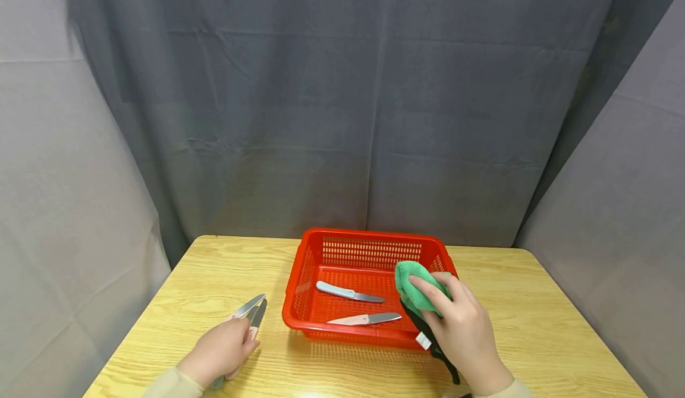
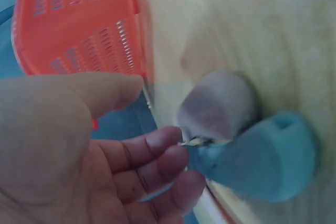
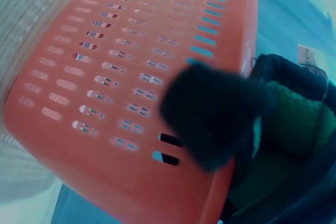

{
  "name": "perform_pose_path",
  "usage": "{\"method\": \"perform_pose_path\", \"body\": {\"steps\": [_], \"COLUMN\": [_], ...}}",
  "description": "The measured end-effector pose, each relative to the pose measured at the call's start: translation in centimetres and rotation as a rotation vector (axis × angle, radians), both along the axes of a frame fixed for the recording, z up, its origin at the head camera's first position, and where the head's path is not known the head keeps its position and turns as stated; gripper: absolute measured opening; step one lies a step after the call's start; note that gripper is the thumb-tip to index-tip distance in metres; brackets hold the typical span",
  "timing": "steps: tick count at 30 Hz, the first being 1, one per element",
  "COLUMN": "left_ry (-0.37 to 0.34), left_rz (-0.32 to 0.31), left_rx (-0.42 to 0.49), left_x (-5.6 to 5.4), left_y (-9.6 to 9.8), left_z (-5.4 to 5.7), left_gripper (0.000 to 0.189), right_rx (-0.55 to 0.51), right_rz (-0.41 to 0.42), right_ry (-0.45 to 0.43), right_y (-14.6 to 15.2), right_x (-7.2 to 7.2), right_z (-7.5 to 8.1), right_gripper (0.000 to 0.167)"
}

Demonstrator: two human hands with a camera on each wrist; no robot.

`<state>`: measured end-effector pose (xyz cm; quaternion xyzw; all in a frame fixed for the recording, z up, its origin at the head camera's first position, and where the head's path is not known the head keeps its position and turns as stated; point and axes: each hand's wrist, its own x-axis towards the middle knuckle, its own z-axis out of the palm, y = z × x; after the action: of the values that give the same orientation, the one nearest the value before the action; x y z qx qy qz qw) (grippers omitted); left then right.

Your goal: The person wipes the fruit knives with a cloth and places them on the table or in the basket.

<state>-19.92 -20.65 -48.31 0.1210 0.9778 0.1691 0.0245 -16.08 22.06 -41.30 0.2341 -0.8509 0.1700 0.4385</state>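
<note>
- Gripping one fuzzy green cloth (image 1: pixel 409 280) with dark trim and a white tag (image 1: pixel 423 341), the right hand (image 1: pixel 467 325) has its fingers curled round it at the basket's right end.
- One rectangular red slotted basket (image 1: pixel 342 329) on a wood-grain desk (image 1: pixel 497 303); inside, two knives (image 1: pixel 333 290), smooth-handled, metal-bladed.
- Left hand (image 1: pixel 222 347): thumb and fingers apart, at two or more other knives (image 1: pixel 259 313), round-ended.

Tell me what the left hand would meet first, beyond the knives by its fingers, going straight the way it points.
Past the knives, the left hand would probably meet the red basket's near left corner, though its height is hard to judge.
</note>
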Motion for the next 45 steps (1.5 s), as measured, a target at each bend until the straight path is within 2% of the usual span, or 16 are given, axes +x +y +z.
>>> {"method": "perform_pose_path", "body": {"steps": [3,6,9,11,14,16,18,21,23,25,30,35,38,41,45], "left_ry": [-0.007,-0.006,-0.010,-0.011,0.006,0.021,0.008,-0.017,-0.025,-0.004,0.045,0.040,0.064,0.108,0.144], "left_rz": [0.018,0.035,0.039,0.033,0.016,0.001,-0.003,0.011,0.032,0.047,0.073,0.124,0.150,0.155,0.133], "left_rx": [-0.035,-0.083,-0.119,-0.131,-0.143,-0.150,-0.143,-0.114,-0.093,-0.081,-0.036,0.075,0.140,0.194,0.272], "left_x": [-0.1,-0.1,-0.1,-0.1,0.0,0.1,0.0,-0.3,-0.6,-0.9,-1.0,-1.0,-1.2,-1.2,-0.6], "left_y": [0.0,0.1,0.3,0.5,0.6,0.6,0.5,0.4,0.4,0.3,0.2,0.0,0.0,0.5,2.0], "left_z": [-0.6,-0.7,-0.6,-0.4,-0.4,-0.4,-0.4,-0.5,-0.5,-0.3,1.3,3.4,4.5,5.7,7.2], "left_gripper": [0.032,0.033,0.041,0.043,0.037,0.035,0.036,0.034,0.028,0.025,0.024,0.020,0.019,0.016,0.014], "right_rx": [0.011,0.016,0.018,0.016,0.015,0.020,0.027,0.033,0.032,0.030,0.028,0.025,0.025,0.023,0.017], "right_rz": [-0.008,0.000,0.007,0.003,-0.002,-0.007,-0.011,-0.015,-0.017,-0.017,-0.018,-0.017,-0.013,-0.009,-0.002], "right_ry": [-0.005,0.005,0.008,0.001,-0.009,-0.004,0.012,0.039,0.046,0.045,0.040,0.035,0.035,0.041,0.036], "right_y": [0.0,0.0,0.0,0.0,0.0,-0.1,-0.1,-0.2,-0.2,-0.2,-0.2,-0.2,-0.2,-0.2,-0.3], "right_x": [0.0,0.1,0.1,0.1,0.1,0.0,0.0,-0.1,-0.1,-0.1,-0.2,-0.2,-0.3,-0.3,-0.4], "right_z": [0.1,0.1,0.1,0.1,0.2,0.2,0.3,0.3,0.3,0.3,0.3,0.3,0.3,0.4,0.5], "right_gripper": [0.047,0.032,0.037,0.032,0.037,0.032,0.041,0.074,0.076,0.076,0.076,0.076,0.076,0.075,0.076]}}
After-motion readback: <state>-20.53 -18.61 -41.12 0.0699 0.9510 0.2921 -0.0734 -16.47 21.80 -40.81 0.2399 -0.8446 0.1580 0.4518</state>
